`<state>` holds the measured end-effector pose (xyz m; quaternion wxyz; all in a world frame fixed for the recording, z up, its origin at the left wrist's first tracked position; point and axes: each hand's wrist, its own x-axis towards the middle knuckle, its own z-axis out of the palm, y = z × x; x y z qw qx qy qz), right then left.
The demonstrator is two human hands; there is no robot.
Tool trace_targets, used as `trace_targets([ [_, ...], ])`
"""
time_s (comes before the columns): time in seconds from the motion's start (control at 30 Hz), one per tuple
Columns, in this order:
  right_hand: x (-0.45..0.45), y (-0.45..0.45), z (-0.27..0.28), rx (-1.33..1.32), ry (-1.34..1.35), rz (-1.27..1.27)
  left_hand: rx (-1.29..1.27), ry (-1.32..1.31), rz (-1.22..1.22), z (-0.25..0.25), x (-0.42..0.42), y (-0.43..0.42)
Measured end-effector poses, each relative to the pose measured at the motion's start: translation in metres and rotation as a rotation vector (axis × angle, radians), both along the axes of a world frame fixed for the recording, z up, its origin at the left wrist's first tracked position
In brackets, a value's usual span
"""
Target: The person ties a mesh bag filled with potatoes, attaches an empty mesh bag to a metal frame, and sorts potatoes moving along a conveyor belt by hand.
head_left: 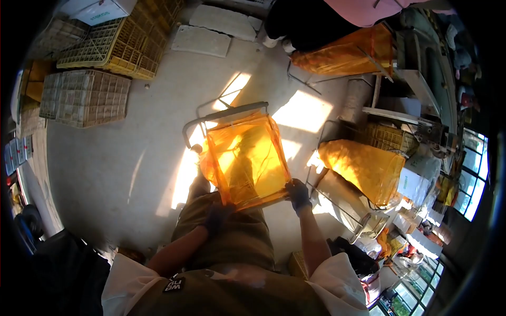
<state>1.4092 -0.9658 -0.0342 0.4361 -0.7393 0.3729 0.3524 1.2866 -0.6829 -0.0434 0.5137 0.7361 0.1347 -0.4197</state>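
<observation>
In front of my legs, an orange see-through bag [252, 158] hangs with its mouth spread wide toward me, and sunlight shines through it. A bent metal frame [240, 109] supports its far edge. My left hand [219, 217], in a dark glove, is closed at the near left corner of the bag's rim. At the near right corner my right hand [299, 196], also gloved, has its fingers wrapped round the rim. The bag's lower part is hidden below its mouth.
Yellow crates [124, 45] and a greyish crate [84, 97] stand at upper left. Two more orange bags, one nearer [363, 166] and one farther [348, 52], sit on frames to the right. A person in pink [361, 10] is at the top. Pale slabs [201, 41] lie on the floor.
</observation>
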Motion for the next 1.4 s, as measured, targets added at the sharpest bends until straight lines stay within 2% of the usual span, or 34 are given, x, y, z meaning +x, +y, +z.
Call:
trace_targets([
  [0.03,-0.002,0.000,-0.008,-0.003,-0.003,-0.005,0.010,0.040,0.016,-0.001,0.006,0.001],
  [0.1,-0.004,0.005,-0.023,0.014,-0.026,-0.023,0.321,-0.359,-0.448,-0.006,0.017,0.003],
  [0.13,0.003,0.010,-0.016,0.052,0.031,-0.039,0.325,-0.363,-0.449,-0.012,0.015,0.004],
  [0.17,-0.002,0.004,-0.023,0.058,0.020,-0.041,0.287,-0.471,-0.135,-0.020,0.011,0.006],
  [0.2,-0.011,-0.008,-0.031,0.656,0.036,-0.336,0.240,-0.579,0.180,-0.027,0.011,0.011],
  [0.23,-0.021,-0.015,-0.037,1.262,0.050,-0.619,0.244,-0.603,0.176,-0.016,0.020,0.026],
  [0.27,-0.033,-0.007,-0.020,1.117,-0.008,-0.689,0.106,-0.358,0.240,0.012,0.035,0.047],
  [0.3,-0.045,0.008,0.003,0.967,-0.072,-0.759,0.053,-0.276,0.219,0.043,0.046,0.066],
  [0.33,-0.063,0.019,0.008,1.036,-0.002,-0.709,0.004,-0.193,0.197,0.074,0.058,0.086],
  [0.37,-0.078,0.032,0.009,1.100,0.066,-0.657,0.099,-0.294,0.192,0.065,0.038,0.105],
  [0.4,-0.080,0.056,0.020,1.037,0.092,-0.546,0.203,-0.390,0.188,0.056,0.019,0.123],
  [0.43,-0.083,0.080,0.032,0.977,0.118,-0.436,0.355,-0.505,0.282,0.009,-0.021,0.145],
  [0.53,-0.110,0.098,-0.013,0.647,-0.250,-0.068,0.334,-0.467,0.314,-0.030,-0.031,0.197],
  [0.57,-0.119,0.097,-0.032,0.528,-0.356,-0.045,0.291,-0.436,0.369,-0.036,-0.028,0.208],
  [0.6,-0.126,0.096,-0.049,0.424,-0.434,-0.048,0.298,-0.496,0.323,-0.054,-0.029,0.224],
  [0.63,-0.126,0.097,-0.059,0.416,-0.370,-0.177,0.289,-0.524,0.305,-0.050,-0.020,0.232],
  [0.7,-0.126,0.099,-0.079,0.390,-0.264,-0.461,0.200,-0.213,0.456,-0.045,-0.010,0.249],
  [0.73,-0.128,0.086,-0.100,0.265,-0.681,-0.002,0.184,-0.243,0.460,-0.060,-0.012,0.263],
  [0.83,-0.129,0.084,-0.117,0.154,-0.916,0.191,0.185,-0.125,0.404,-0.041,0.000,0.286],
  [0.87,-0.123,0.081,-0.122,0.108,-0.804,0.064,0.180,-0.143,0.398,-0.046,-0.003,0.301],
  [0.93,-0.102,0.067,-0.121,0.101,-0.747,-0.128,0.238,-0.197,0.256,-0.063,-0.010,0.331],
  [0.97,-0.095,0.052,-0.123,0.138,-0.834,-0.136,0.190,-0.111,0.394,-0.060,-0.013,0.337],
  [1.0,-0.088,0.037,-0.124,0.179,-0.921,-0.141,0.231,-0.077,0.434,-0.047,-0.010,0.337],
  [1.07,-0.076,0.004,-0.115,0.068,-1.013,0.044,0.238,-0.174,0.434,-0.052,-0.016,0.347],
  [1.13,-0.073,-0.028,-0.110,-0.027,-1.063,0.145,0.321,-0.155,0.430,-0.038,-0.020,0.341],
  [1.2,-0.083,-0.066,-0.124,0.037,-1.119,0.055,0.352,-0.106,0.472,-0.041,-0.029,0.335],
  [1.23,-0.086,-0.083,-0.124,0.069,-1.148,0.011,0.336,-0.121,0.395,-0.045,-0.033,0.333],
  [1.27,-0.095,-0.101,-0.122,-0.114,-1.005,0.113,0.338,-0.071,0.432,-0.052,-0.037,0.326],
  [1.3,-0.098,-0.113,-0.110,-0.215,-0.934,0.151,0.378,-0.103,0.195,-0.095,-0.048,0.356],
  [1.33,-0.102,-0.125,-0.099,-0.312,-0.860,0.192,0.366,-0.060,-0.021,-0.117,-0.065,0.354],
  [1.37,-0.104,-0.138,-0.090,-0.279,-0.702,0.059,0.382,-0.155,-0.125,-0.124,-0.070,0.348],
  [1.4,-0.101,-0.145,-0.070,-0.238,-0.543,-0.072,0.413,-0.137,-0.175,-0.120,-0.072,0.337],
])
